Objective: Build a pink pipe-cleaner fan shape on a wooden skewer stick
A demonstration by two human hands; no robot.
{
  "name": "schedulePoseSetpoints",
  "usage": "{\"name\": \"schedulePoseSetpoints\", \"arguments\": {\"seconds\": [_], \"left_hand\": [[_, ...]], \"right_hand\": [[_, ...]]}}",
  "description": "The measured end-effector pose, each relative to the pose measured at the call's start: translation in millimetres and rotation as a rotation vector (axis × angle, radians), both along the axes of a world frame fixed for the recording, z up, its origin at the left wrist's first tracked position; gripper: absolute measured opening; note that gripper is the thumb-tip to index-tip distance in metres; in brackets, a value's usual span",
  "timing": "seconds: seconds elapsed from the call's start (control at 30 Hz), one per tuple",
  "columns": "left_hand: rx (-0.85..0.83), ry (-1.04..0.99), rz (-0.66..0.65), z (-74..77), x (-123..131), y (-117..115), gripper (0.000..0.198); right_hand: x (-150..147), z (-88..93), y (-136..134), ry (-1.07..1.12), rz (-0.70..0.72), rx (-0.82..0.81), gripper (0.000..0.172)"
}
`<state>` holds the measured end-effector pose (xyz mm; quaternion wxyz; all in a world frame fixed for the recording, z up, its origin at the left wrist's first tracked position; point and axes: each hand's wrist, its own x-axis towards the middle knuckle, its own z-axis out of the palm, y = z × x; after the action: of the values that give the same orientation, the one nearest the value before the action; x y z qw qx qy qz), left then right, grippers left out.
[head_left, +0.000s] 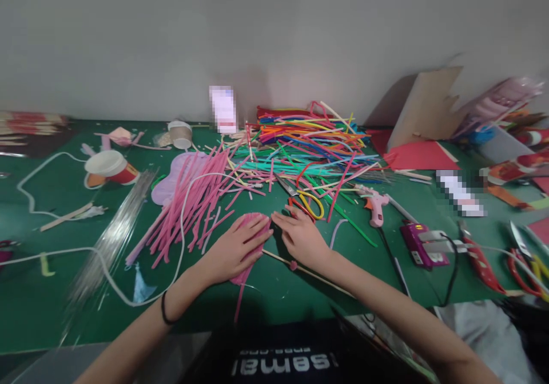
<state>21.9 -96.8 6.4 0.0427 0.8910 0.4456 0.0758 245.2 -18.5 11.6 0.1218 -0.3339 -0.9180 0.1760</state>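
Note:
My left hand (235, 248) lies flat, fingers stretched out, on a pink fuzzy piece (247, 219) that looks made of pipe cleaners. A pink strand trails from that piece toward the table's front edge. Just to its right is my right hand (302, 238), palm down with fingers apart and fingertips close to the piece's edge; whether they touch it I cannot tell. A thin wooden stick (317, 275) with a small pink knob (293, 265) passes under my right wrist. Scissors (306, 200) with yellow and red handles lie just beyond my right hand.
Pink pipe cleaners (195, 195) lie at left, a multicoloured heap (313, 138) behind. Clear thin rods (115, 241) and a white cable (182, 224) spread leftward. At right are a pink glue gun (376, 208), a purple power box (422, 245) and red-handled pliers (482, 264).

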Motion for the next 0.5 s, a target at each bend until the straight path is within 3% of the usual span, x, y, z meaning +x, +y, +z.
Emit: {"name": "schedulePoseSetpoints", "arguments": {"seconds": [0.27,0.5], "left_hand": [[0.105,0.075,-0.005,-17.0,6.6,1.6,0.054],[0.115,-0.012,0.026,-13.0,5.9,0.4,0.054]], "right_hand": [[4.1,0.5,-18.6,0.047,-0.016,0.104,0.029],[1.9,3.2,-42.3,-0.082,-0.046,0.13,0.025]]}}
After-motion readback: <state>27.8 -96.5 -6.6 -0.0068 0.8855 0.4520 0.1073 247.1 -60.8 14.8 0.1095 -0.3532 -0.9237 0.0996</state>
